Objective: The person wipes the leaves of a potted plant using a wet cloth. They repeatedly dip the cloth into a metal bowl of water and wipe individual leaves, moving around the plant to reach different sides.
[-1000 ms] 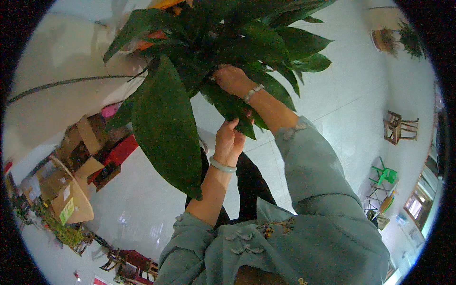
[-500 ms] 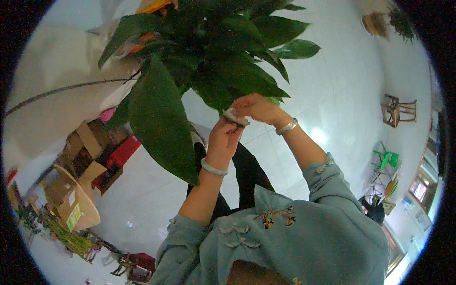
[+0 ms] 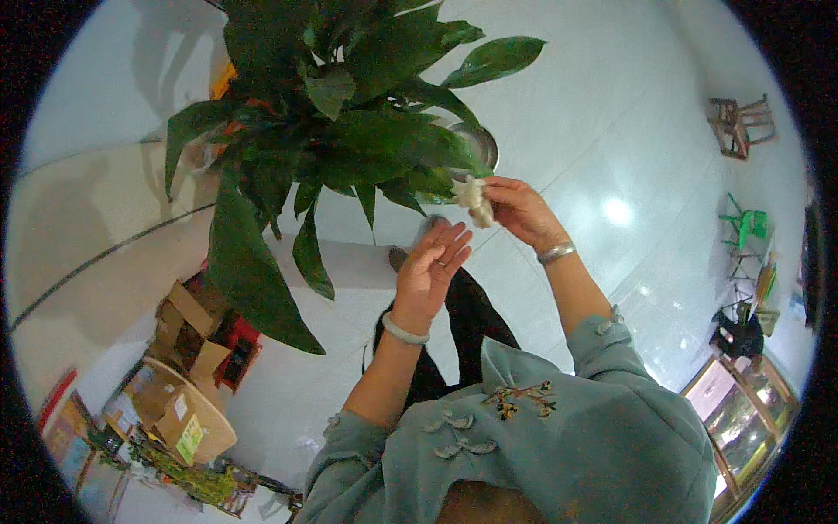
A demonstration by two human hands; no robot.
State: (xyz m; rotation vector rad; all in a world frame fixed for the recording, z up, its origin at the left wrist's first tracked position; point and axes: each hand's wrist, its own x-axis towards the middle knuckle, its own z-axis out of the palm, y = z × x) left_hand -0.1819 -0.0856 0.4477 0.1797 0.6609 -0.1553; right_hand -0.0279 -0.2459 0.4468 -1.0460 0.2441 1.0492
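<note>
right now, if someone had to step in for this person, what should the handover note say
Right hand: pinching a crumpled white cloth, held at the edge of the nearest leaves.
Left hand: open, palm up, empty, just below the cloth and clear of the plant.
Plant: large, broad dark green leaves, in front and above the hands.
Done: cannot tell from this view which leaves have been wiped.
Left: judging by the cloth, probably the leaf wiping; check each leaf for dust first.
</note>
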